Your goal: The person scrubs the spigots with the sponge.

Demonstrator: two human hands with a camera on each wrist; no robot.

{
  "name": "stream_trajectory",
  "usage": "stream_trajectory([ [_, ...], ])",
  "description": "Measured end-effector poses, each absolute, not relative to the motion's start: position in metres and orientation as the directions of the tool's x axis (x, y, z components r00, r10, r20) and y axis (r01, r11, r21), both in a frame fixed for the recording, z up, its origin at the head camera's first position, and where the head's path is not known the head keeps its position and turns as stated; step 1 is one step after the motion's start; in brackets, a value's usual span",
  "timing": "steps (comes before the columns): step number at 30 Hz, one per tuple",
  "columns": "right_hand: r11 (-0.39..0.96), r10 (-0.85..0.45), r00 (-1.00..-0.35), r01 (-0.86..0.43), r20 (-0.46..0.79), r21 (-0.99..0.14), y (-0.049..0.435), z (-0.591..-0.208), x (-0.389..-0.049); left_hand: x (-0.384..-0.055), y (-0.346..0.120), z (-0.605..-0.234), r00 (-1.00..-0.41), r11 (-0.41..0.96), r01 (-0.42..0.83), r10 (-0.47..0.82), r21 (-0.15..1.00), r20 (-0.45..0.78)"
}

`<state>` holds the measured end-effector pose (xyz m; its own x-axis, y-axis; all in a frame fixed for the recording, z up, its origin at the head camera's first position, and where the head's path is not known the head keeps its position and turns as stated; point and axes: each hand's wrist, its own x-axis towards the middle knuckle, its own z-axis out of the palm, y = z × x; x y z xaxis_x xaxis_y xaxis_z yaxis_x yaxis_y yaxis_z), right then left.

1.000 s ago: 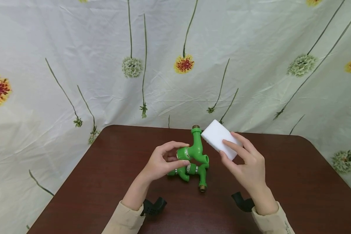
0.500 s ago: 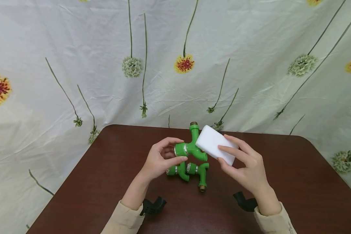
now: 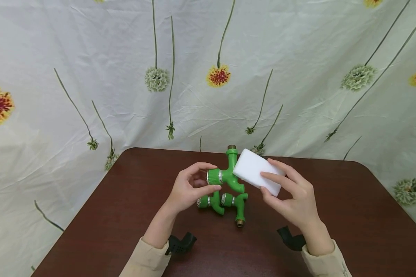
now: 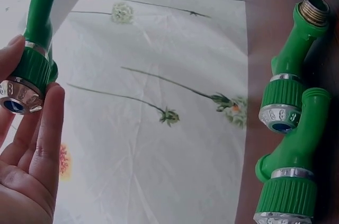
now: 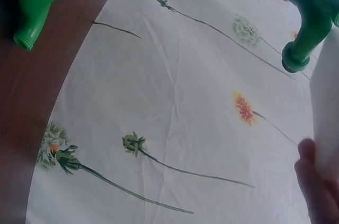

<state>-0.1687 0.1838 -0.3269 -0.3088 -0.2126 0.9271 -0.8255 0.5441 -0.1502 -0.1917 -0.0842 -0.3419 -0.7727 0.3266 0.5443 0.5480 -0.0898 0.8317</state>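
In the head view my left hand (image 3: pixel 190 188) pinches a green plastic faucet (image 3: pixel 233 181) at its ribbed knob, above the table. Its brass-coloured threaded end points up and away, its spout down to the right. My right hand (image 3: pixel 294 192) holds a white sponge (image 3: pixel 254 169) between thumb and fingers, and the sponge's left edge overlaps the faucet's body. Seen from the left wrist, thumb and fingertips sit around the faucet's silver-trimmed knob (image 4: pixel 32 70). The right wrist view catches the sponge (image 5: pixel 326 102) right by the faucet's body (image 5: pixel 312 23).
Two more green faucets, one on the left (image 3: pixel 215 204) and one on the right (image 3: pixel 240 209), lie close together on the dark brown table (image 3: pixel 124 215) below my hands. Behind the table hangs a pale flower-print cloth (image 3: pixel 194 107). Black wrist mounts (image 3: pixel 182 243) show near both sleeves.
The sponge has shifted left and slightly down onto the faucet's body, its tilt flatter. The held faucet has moved a little left and up. Over the last half second both have moved only slightly.
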Motion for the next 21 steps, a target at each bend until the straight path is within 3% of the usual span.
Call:
stream_trajectory([
  [8, 0.617, -0.221, -0.312, -0.778, 0.924, -0.115, 0.1821, -0.3291, -0.1688, -0.192, -0.0819, -0.3422, -0.733, -0.044, 0.625, 0.309, 0.779, 0.606],
  [17, 0.649, -0.256, -0.35, -0.754, 0.901, -0.108, 0.179, -0.3317, -0.1681, -0.1866, -0.0785, -0.3384, -0.77, 0.005, 0.597, 0.286, 0.802, 0.57],
  [21, 0.646, -0.31, -0.393, -0.756, 0.866, -0.111, 0.1785, -0.335, -0.1675, -0.1895, -0.0778, -0.3418, -0.756, -0.013, 0.608, 0.299, 0.794, 0.583],
])
